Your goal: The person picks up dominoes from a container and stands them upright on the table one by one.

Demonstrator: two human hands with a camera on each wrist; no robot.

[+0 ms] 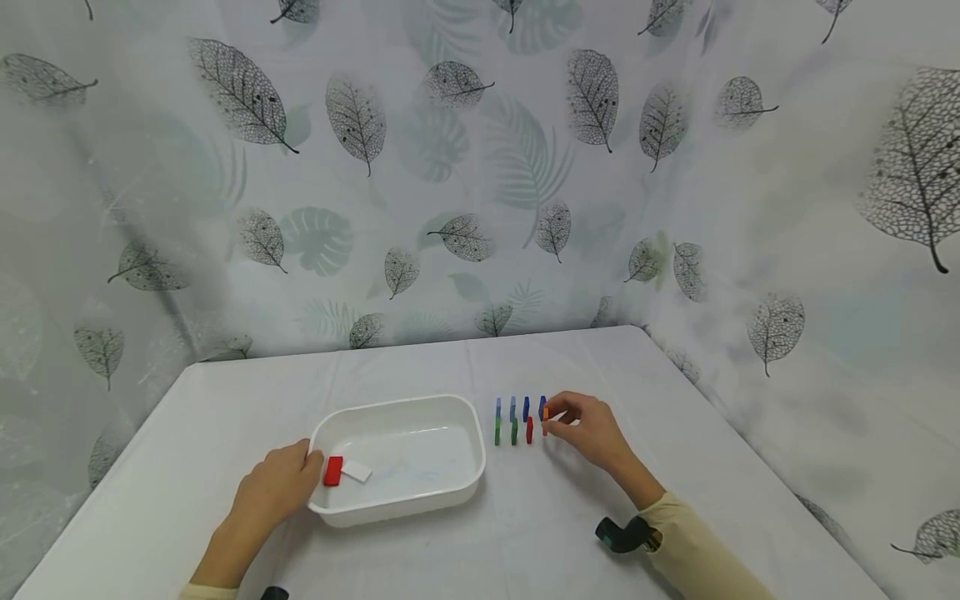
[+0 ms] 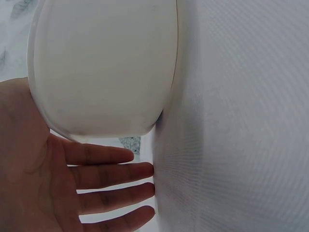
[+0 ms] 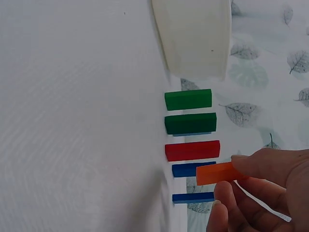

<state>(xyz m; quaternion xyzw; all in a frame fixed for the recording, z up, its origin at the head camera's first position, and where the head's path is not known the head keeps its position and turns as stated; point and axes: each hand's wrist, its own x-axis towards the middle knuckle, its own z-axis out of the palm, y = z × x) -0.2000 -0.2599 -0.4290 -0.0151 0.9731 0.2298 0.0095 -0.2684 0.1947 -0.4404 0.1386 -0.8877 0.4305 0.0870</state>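
A white plastic tub (image 1: 405, 506) sits on the table's left half, a red block (image 1: 333, 471) and a white block (image 1: 356, 472) lying inside near its left end. My left hand (image 1: 279, 486) rests against that end, its fingers (image 2: 113, 175) straight outside the wall in the left wrist view; the thumb is hidden there. Between thumb and fingers, my right hand (image 1: 585, 425) pinches an orange block (image 3: 217, 172), upright in the head view. Beside it stand a red block (image 3: 192, 151), a dark green block (image 3: 190, 123) and a light green block (image 3: 188, 99).
Behind the front row is a second row of upright blocks, with dark blue blocks (image 1: 527, 409) at the right and light blue blocks (image 1: 498, 407) at the left. A white cloth covers the table (image 1: 450, 558). Leaf-patterned curtains (image 1: 480, 167) hang around its back and sides.
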